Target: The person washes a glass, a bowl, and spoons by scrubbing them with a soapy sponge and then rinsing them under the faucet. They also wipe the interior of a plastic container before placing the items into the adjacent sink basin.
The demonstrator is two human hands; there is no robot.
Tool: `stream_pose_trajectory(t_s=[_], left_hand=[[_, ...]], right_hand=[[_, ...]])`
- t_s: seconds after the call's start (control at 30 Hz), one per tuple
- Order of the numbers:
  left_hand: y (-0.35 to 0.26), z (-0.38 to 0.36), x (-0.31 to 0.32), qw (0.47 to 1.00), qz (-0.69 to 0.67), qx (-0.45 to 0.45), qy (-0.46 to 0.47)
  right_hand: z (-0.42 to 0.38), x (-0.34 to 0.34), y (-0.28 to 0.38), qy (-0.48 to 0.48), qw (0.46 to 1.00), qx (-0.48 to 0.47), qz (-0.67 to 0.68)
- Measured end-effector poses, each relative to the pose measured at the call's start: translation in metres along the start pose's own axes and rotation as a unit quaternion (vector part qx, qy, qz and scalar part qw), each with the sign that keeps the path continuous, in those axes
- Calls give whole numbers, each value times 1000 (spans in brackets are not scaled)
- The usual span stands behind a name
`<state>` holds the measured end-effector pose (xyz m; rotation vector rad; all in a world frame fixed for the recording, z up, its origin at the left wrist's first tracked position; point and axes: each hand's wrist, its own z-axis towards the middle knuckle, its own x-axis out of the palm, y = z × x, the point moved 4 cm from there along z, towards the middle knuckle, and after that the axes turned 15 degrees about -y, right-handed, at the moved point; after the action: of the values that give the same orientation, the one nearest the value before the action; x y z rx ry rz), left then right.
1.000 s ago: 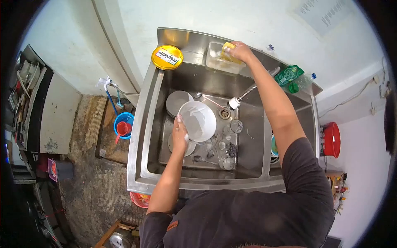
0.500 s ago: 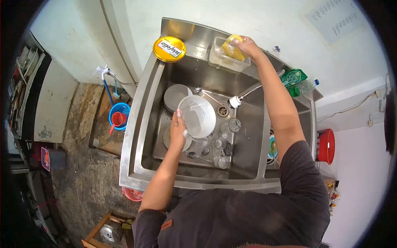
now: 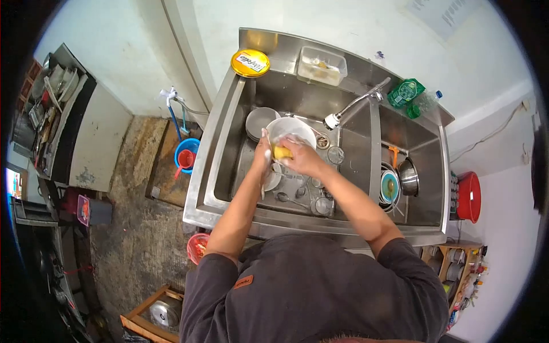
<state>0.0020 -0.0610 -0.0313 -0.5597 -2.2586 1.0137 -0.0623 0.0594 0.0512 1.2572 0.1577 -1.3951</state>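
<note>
A white bowl (image 3: 298,130) is tilted above the left sink basin, and my left hand (image 3: 262,153) grips its left rim. Soapy suds show on my fingers. My right hand (image 3: 299,155) is closed over a yellow sponge (image 3: 282,152) and presses it against the inside of the bowl. Behind the bowl sits a stack of grey plates (image 3: 262,121). Under my forearms lie glasses (image 3: 322,206), spoons (image 3: 284,198) and a pale dish (image 3: 273,180) on the basin floor. At the sink's back ledge stands a clear plastic container (image 3: 322,65) with soapy water.
A flexible faucet (image 3: 331,120) reaches over the basin. A yellow round lid (image 3: 250,63) rests on the back left corner. The right basin holds a steel bowl (image 3: 408,176) and turquoise dishes (image 3: 390,187). A green soap pouch (image 3: 405,93) and clear bottle (image 3: 429,101) stand back right.
My right hand has come down from the plastic container with the sponge and into the bowl. The view has shifted, showing more of the right basin. My left hand still holds the bowl.
</note>
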Motion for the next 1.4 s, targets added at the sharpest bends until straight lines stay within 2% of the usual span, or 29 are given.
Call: stream_pose_trajectory(t_s=[0.07,0.1,0.13,0.2,0.23,0.27,0.33,0.37,0.4,0.47,0.5,0.53,0.57,0.63,0.67,0.73,0.77,0.8,0.87,0.9,0.93,1.0,1.03,1.07,1.13,1.2,1.27,1.33,1.4], left_hand=[[-5,-7,6,999,-14,28,25],[-3,-9,10,999,4,38,10],[1,-11,15,999,23,47,-3],[4,-21,29,999,11,39,8],[4,-24,33,1000,-2,26,7],[-1,-27,32,1000,-4,30,7],[-13,-41,26,1000,8,13,22],[-20,-48,25,1000,2,20,24],[-19,-46,25,999,0,22,24],[-19,-48,27,996,59,56,21],[-21,-51,31,996,59,57,22],[-27,-54,33,995,45,83,18],[-34,-58,32,993,34,108,13],[-33,-35,16,996,43,83,10],[-30,-28,9,997,48,58,10],[-40,-50,13,996,71,46,8],[-42,-57,18,991,81,106,13],[-49,-68,25,981,94,167,21],[-54,-74,30,981,124,150,-12],[-55,-66,26,987,103,126,-22],[-54,-59,20,991,82,99,-32],[-49,-56,14,995,65,68,-41],[-49,-57,14,995,58,82,-19],[-48,-59,16,994,50,95,3],[-42,-65,24,994,84,66,12],[-45,-82,43,998,-31,36,49],[-46,-70,41,995,-33,66,69],[-51,-62,36,983,-93,51,150],[-58,-76,44,983,-87,31,158]], right_hand=[[-4,-13,-9,118,990,-70,-34],[-1,-19,-12,88,986,-34,-137],[-1,-20,-9,83,986,-31,-143],[12,-31,-2,-106,985,-41,-130],[11,-30,5,-148,985,-70,-60],[8,-35,12,-148,984,-74,-60],[-3,-40,29,57,998,-12,-10],[-5,-51,33,95,994,-31,-40],[-1,-49,28,95,994,-33,-41],[5,-57,24,-73,983,-58,-158],[6,-54,28,-80,992,-14,-99],[6,-49,31,-80,992,-17,-98],[4,-39,33,-44,998,-21,-43],[1,-37,41,58,996,-38,49],[0,-45,37,60,996,-39,51],[-6,-53,33,128,987,-95,-21],[-1,-61,45,92,985,-80,-123],[-1,-49,41,89,985,-78,-122],[6,-36,30,-114,991,-49,-40],[4,-43,52,-76,995,-45,41],[5,-56,61,-77,995,-44,42],[-4,-64,65,115,991,-68,29],[-5,-64,56,160,978,-102,-83],[-1,-60,49,160,978,-101,-83],[9,-64,38,-77,975,-104,-183],[9,-57,49,-102,978,-109,-146],[6,-43,54,-27,998,-53,-25],[8,-56,53,8,998,-64,-23],[15,-64,54,70,994,-77,20]])
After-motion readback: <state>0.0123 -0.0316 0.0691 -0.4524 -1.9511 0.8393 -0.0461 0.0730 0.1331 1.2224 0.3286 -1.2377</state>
